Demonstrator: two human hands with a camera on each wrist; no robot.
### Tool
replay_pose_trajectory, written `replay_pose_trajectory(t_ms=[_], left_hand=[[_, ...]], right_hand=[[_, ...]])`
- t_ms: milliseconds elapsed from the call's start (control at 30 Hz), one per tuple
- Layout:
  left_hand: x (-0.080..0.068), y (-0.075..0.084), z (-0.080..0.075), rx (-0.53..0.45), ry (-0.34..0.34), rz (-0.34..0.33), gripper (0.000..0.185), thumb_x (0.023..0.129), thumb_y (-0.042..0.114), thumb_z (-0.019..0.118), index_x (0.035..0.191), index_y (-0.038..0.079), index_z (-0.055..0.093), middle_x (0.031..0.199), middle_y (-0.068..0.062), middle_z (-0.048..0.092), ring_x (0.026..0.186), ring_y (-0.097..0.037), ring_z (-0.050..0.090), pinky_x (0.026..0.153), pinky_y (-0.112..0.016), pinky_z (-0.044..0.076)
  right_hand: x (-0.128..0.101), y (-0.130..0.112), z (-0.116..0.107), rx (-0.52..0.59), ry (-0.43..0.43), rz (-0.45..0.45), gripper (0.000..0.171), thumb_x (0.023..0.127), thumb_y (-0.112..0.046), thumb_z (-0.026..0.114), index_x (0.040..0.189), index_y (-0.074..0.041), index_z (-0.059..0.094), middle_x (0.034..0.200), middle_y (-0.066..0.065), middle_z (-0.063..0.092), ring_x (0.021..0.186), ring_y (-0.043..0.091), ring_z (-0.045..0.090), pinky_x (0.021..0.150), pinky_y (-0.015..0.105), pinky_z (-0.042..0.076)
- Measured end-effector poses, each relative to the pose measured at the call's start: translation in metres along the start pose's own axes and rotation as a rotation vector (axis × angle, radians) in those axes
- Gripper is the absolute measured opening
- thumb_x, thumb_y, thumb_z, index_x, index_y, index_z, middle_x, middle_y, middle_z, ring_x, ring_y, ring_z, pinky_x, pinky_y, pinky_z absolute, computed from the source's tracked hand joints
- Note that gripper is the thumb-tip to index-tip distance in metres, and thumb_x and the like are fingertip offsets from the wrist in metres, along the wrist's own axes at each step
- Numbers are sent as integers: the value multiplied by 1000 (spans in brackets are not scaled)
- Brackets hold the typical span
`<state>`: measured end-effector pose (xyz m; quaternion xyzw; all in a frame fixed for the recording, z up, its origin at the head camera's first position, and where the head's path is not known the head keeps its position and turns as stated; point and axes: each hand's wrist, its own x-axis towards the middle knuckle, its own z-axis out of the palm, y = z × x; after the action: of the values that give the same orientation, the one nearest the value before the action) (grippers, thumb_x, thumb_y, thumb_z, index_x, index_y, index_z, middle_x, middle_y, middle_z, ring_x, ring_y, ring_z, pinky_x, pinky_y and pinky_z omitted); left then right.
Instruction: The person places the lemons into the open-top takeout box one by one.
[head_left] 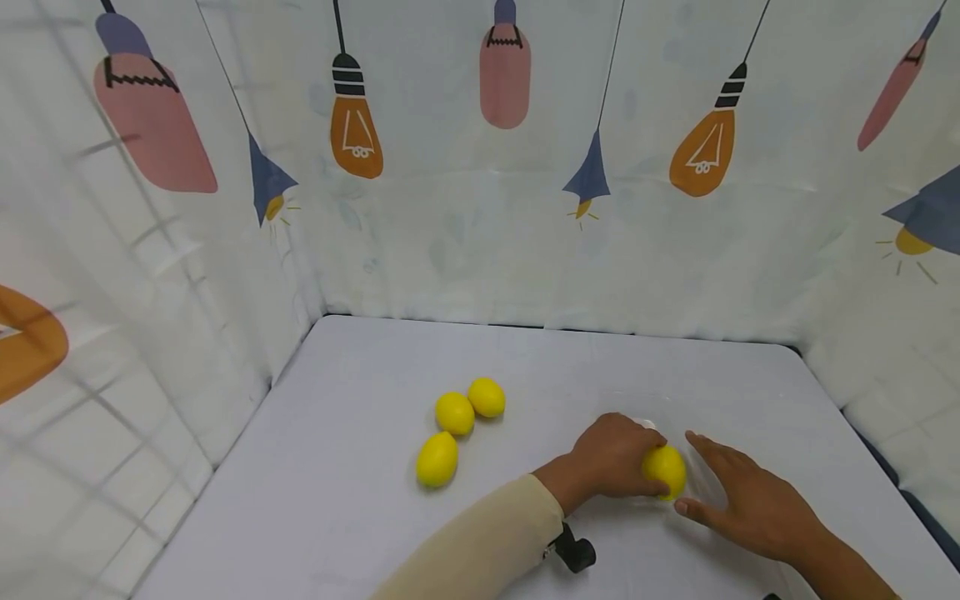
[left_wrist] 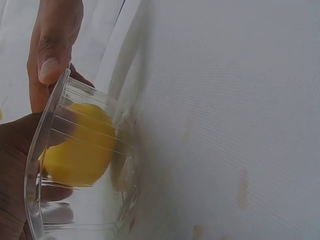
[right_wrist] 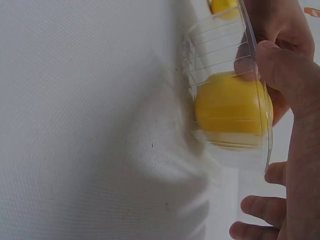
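Observation:
My left hand (head_left: 617, 458) grips a yellow lemon (head_left: 666, 472) with curled fingers and thumb. Seen from both wrists, that lemon is inside a clear plastic container (right_wrist: 215, 37) with ribbed walls, and the left fingers reach in over its rim. On the container's other side is my right hand (head_left: 761, 500), its fingers spread and the thumb at the rim in the right wrist view. From the head view the container is hard to make out. Three more lemons lie left of the hands: a near one (head_left: 437, 460), a middle one (head_left: 454, 414) and a far one (head_left: 487, 397).
The white table (head_left: 360, 375) has a printed curtain (head_left: 450, 250) behind it and more cloth at both sides. A black wrist mount (head_left: 574, 550) sticks out beneath the left sleeve (head_left: 480, 542).

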<state>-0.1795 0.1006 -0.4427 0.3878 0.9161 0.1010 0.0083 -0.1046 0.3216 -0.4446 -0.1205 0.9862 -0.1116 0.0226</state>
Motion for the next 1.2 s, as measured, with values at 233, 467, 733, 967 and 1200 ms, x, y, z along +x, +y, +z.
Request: replay_pose_trajectory(t_ms=[233, 467, 733, 967, 1200], left_hand=[[0, 1, -2, -1, -39, -14, 56, 87, 60, 74, 136, 34, 65, 114, 24, 67, 97, 1, 55, 111, -24, 34], [-2, 0, -5, -4, -50, -6, 58, 88, 59, 74, 139, 34, 62, 123, 24, 65, 118, -3, 54, 121, -32, 24], [-3, -5, -5, -7, -31, 20, 56, 89, 57, 73, 138, 33, 63, 124, 24, 64, 119, -1, 53, 122, -36, 23], [-6, -10, -10, -38, -5, 32, 55, 88, 57, 75, 136, 33, 65, 126, 23, 64, 124, -1, 53, 123, -36, 22], [-17, -23, -17, -90, 14, 70, 57, 90, 55, 73, 140, 31, 62, 135, 20, 60, 131, -3, 49, 123, -32, 20]], right_hand=[[1, 0, 1, -8, 13, -3, 104, 83, -80, 60, 159, -14, 36, 150, 22, 48, 128, 48, 52, 83, 69, 51], [2, 0, 0, -21, 4, 5, 105, 82, -81, 60, 158, -12, 37, 148, 25, 49, 126, 49, 52, 82, 69, 51], [1, 1, 1, -20, 11, -1, 104, 83, -81, 60, 158, -13, 36, 149, 23, 49, 127, 48, 53, 83, 68, 51], [1, 2, 1, -20, 10, -3, 103, 84, -79, 61, 158, -12, 36, 147, 26, 50, 125, 50, 54, 81, 69, 51], [2, 3, 4, -32, -17, 13, 106, 83, -82, 57, 158, -11, 36, 148, 27, 48, 125, 51, 53, 81, 70, 51]])
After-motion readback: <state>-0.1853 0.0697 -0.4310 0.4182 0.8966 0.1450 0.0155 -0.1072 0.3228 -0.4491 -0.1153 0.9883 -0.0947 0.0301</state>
